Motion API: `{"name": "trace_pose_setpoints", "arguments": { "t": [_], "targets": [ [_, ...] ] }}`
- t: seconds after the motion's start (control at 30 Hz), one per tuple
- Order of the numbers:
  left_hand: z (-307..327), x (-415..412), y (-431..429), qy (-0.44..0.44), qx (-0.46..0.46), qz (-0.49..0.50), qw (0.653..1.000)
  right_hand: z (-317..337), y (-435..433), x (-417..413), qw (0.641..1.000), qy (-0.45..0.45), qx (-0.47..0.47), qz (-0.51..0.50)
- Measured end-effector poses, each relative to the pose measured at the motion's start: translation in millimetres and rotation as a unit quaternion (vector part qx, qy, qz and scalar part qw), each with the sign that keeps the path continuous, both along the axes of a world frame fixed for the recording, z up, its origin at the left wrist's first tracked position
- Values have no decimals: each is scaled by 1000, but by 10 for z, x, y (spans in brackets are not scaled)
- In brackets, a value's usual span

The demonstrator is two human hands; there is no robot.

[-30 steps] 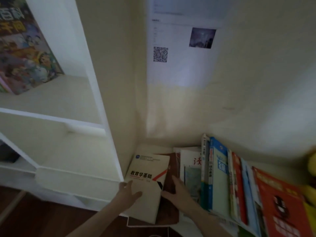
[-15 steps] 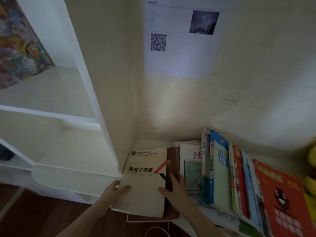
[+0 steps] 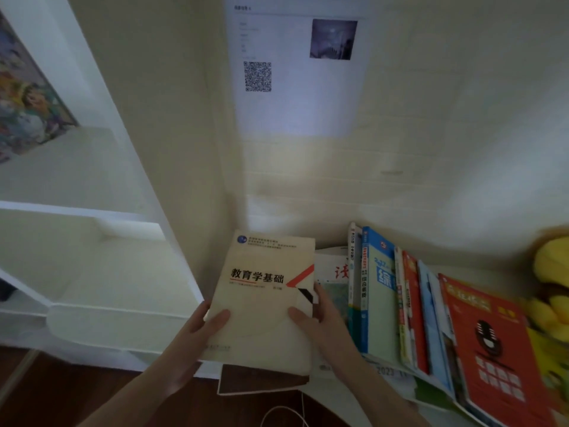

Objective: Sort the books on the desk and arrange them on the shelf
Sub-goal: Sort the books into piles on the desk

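1. Both hands grip the cream textbook (image 3: 264, 303) by its lower edge: the left hand (image 3: 200, 328) has its thumb on the cover and its fingers wrapped round the left edge, and the right hand (image 3: 320, 322) pinches the lower right corner, thumb on top.
2. The book is face up near the corner where the wall meets the side of the white shelf unit (image 3: 101, 306). It appears raised off a dark brown book (image 3: 261, 380) lying beneath it, though how far it clears that book I cannot tell.
3. To its right, a row of leaning books (image 3: 400, 303) tilts against one another, ending in an orange-covered workbook (image 3: 492, 340) — nothing props the near end.
4. The likely step is carrying the textbook left to the empty shelf compartment.
5. Risks, as I judge them:
   - The right hand lies just beside the leaning row; a careless withdrawal could knock it and fan the books out flat.
   - The grip sits at one end only, so the far end may droop or the cover bend.
   - The shelf's upright stands between book and compartment — a swing too tight could catch the book's corner.
   - A white cable (image 3: 286, 411) hangs below and could snag an arm.
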State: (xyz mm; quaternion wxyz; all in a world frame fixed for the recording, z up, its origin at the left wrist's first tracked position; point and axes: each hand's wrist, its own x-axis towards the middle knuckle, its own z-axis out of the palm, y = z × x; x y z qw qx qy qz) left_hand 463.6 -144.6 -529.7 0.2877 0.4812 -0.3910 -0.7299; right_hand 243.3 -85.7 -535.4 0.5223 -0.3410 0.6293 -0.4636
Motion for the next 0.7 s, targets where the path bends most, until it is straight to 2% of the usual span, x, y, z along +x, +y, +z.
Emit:
{"name": "trace_pose_setpoints", "arguments": {
  "t": [0.17,0.33,0.57,0.7],
  "targets": [
    [332,-454,29,-37,-96,-88,991,259,280,-417,995,29,-72,-57],
    [512,-1103,131,-85,-231,-182,952,344,675,-889,984,86,-110,-114],
    [422,-1930,509,-82,-251,-344,901,267,1560,-1542,968,71,-134,-202],
    [345,-2451,829,-64,-263,-412,870,181,2097,-1857,955,30,-119,-268]
  ]
}}
